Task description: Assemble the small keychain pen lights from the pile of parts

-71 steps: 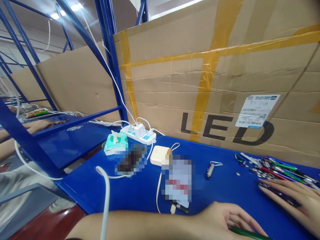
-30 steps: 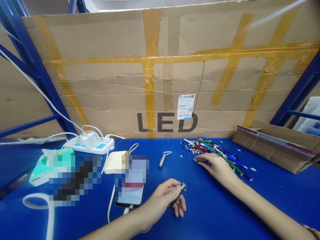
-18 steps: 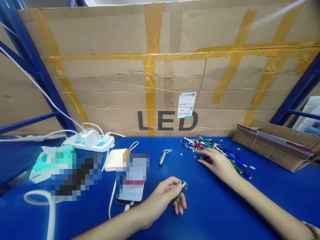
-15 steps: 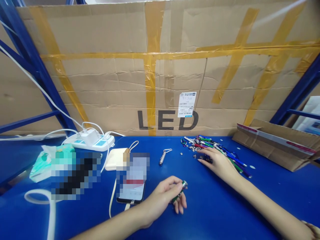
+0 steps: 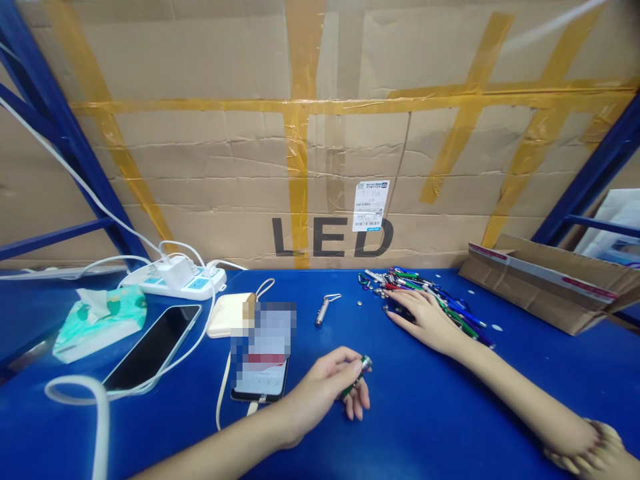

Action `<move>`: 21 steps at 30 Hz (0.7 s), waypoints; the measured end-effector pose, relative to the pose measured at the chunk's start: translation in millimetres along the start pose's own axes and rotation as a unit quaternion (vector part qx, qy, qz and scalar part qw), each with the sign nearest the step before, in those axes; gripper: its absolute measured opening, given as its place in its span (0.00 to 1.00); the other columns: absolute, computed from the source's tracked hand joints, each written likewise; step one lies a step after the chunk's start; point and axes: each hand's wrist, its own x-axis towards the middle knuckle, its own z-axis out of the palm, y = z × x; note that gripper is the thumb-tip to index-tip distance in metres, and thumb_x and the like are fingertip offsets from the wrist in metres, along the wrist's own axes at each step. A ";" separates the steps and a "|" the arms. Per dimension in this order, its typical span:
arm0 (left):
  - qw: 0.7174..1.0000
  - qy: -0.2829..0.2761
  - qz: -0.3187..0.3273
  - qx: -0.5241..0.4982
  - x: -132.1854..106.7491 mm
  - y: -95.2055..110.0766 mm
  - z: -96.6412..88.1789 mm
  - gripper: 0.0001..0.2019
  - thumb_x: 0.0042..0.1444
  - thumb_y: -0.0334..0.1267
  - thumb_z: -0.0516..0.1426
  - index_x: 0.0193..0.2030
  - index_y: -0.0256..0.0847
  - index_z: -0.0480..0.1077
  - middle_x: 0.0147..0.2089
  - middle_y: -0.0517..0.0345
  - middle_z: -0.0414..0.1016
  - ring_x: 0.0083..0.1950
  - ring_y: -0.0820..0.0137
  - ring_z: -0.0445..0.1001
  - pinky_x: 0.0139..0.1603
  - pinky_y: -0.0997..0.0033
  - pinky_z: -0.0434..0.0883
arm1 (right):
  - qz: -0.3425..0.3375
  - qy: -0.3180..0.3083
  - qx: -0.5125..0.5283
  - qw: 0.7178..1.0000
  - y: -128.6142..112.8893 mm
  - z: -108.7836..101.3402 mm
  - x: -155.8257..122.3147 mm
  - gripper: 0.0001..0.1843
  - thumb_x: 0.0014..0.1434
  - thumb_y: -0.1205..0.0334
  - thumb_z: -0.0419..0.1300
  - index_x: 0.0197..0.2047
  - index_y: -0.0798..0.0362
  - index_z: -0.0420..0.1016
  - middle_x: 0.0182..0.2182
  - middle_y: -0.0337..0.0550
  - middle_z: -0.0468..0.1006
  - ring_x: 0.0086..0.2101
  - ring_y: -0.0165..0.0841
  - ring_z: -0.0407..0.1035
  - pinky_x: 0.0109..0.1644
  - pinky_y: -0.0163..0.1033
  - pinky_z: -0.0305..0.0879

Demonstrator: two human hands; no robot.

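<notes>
In my left hand (image 5: 336, 387), a slim green metal tube (image 5: 358, 381) with a silver end, looking like a mini flashlight, is pinched between thumb and fingers. My right hand (image 5: 425, 321) lies low over the near-left side of a pile of colored metal tubes (image 5: 463, 312), its fingers stretched out and apart. Dark small pieces partly show under those fingers; what they are I cannot make out. Small silver discs (image 5: 380, 293) like button cells lie by the fingertips, and a single disc (image 5: 359, 303) sits farther left. Between the hands, farther back, rests a silver mini flashlight (image 5: 323, 311) with a carabiner clip.
Left of my left hand lie a lit phone (image 5: 260, 385) on a cable, a cream power bank (image 5: 227, 317), a dark phone (image 5: 153, 350), a tissue pack (image 5: 103, 323) and a power strip (image 5: 200, 288). An open cardboard box (image 5: 535, 283) stands right; a large carton (image 5: 225, 173) closes the back.
My right hand has shifted slightly and its fingers lie flatter over the small pieces. The left hand keeps its hold on the green tube. The whole view has moved a little.
</notes>
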 end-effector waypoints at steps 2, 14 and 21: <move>1.000 0.001 -0.002 0.002 0.5 0.0 0.0 0.21 0.51 0.56 0.55 0.36 0.36 0.62 0.23 0.61 0.69 0.22 0.77 0.65 0.25 0.75 0.58 | -0.008 0.007 0.003 1.000 0.0 -1.6 0.0 0.23 0.61 0.48 0.46 0.56 0.48 0.64 0.52 0.47 0.70 0.53 0.43 0.62 0.56 0.55 0.52; 1.000 0.015 0.002 0.023 3.1 -0.1 3.7 0.22 0.49 0.57 0.55 0.35 0.37 0.62 0.22 0.62 0.68 0.20 0.76 0.64 0.24 0.75 0.58 | -0.104 -0.016 0.051 0.993 -33.1 -6.6 2.1 0.29 0.60 0.46 0.49 0.62 0.47 0.55 0.59 0.48 0.62 0.58 0.44 0.54 0.59 0.57 0.49; 0.999 0.020 0.016 0.036 2.9 -2.3 3.8 0.22 0.51 0.57 0.55 0.36 0.37 0.62 0.22 0.62 0.68 0.21 0.76 0.64 0.24 0.76 0.58 | -0.136 -0.025 0.064 0.988 -38.7 -7.0 7.8 0.19 0.64 0.54 0.46 0.52 0.48 0.70 0.52 0.44 0.71 0.54 0.40 0.60 0.59 0.54 0.47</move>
